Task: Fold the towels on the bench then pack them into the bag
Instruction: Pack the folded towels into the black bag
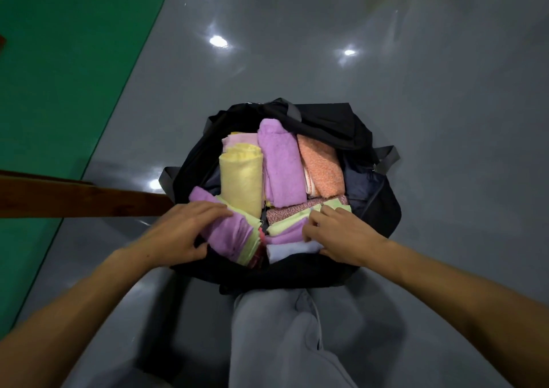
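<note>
A black bag [377,209] stands open on the grey floor in front of me. Folded towels fill it: a yellow one [240,180], a purple one [280,168] and an orange one [322,168] side by side. At the near left, my left hand [184,233] grips a purple and pale green stack of towels [234,236]. My right hand [338,236] presses on a second stack of green, purple and white towels [289,233] at the near right, fingers curled over its top.
A brown wooden bench edge [74,199] runs in from the left, ending beside the bag. Green flooring [59,76] covers the left side. My grey trouser leg [279,337] is just below the bag. The bag's grey straps [389,157] hang outward.
</note>
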{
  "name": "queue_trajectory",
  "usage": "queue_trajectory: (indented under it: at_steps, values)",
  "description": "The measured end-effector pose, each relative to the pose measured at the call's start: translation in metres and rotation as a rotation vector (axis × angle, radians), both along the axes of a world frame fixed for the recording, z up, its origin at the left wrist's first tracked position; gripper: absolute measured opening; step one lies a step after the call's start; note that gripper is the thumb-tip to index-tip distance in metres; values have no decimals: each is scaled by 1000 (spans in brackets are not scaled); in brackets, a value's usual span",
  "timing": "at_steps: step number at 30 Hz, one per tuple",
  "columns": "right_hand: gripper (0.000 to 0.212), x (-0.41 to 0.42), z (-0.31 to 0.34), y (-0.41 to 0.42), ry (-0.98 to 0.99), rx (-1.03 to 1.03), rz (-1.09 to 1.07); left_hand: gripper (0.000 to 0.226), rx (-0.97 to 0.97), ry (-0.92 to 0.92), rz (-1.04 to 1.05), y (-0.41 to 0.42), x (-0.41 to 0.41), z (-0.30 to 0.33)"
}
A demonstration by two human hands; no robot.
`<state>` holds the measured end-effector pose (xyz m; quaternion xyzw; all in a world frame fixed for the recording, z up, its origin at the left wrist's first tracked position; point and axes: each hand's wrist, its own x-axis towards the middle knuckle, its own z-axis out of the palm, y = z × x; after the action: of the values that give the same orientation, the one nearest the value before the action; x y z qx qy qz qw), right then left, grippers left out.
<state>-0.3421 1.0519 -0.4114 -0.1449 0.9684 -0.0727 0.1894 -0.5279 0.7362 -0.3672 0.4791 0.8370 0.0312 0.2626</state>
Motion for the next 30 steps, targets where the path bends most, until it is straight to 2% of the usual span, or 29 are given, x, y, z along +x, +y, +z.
queue_trajectory:
  at_steps: [2,4,9,14,18,21,22,26,30]
  values:
    - [33,3,0,-2,-8,-30,39,94,-57,62,-61,-2,-4,-7]
    - [34,5,1,-3,-6,-54,86,94,-87,102,-107,2,-7,-13]
    - [25,8,5,-1,45,-117,105,61,0,275,-258,3,-21,-16]
    - [21,12,5,-1,79,-190,115,41,75,158,-356,-1,-18,-15]
    - [21,16,-1,-10,78,-132,55,61,42,130,-287,11,-12,-15]
    - [43,17,-4,-14,85,-46,-30,72,34,190,-293,19,-12,-15]
    - [42,17,-5,-15,102,-18,-9,70,41,221,-313,20,-12,-16]
    - [21,24,-6,-17,212,65,107,37,127,299,-391,9,-16,-18]
    - [20,29,-10,-14,180,45,176,31,221,228,-351,-3,-15,-13]
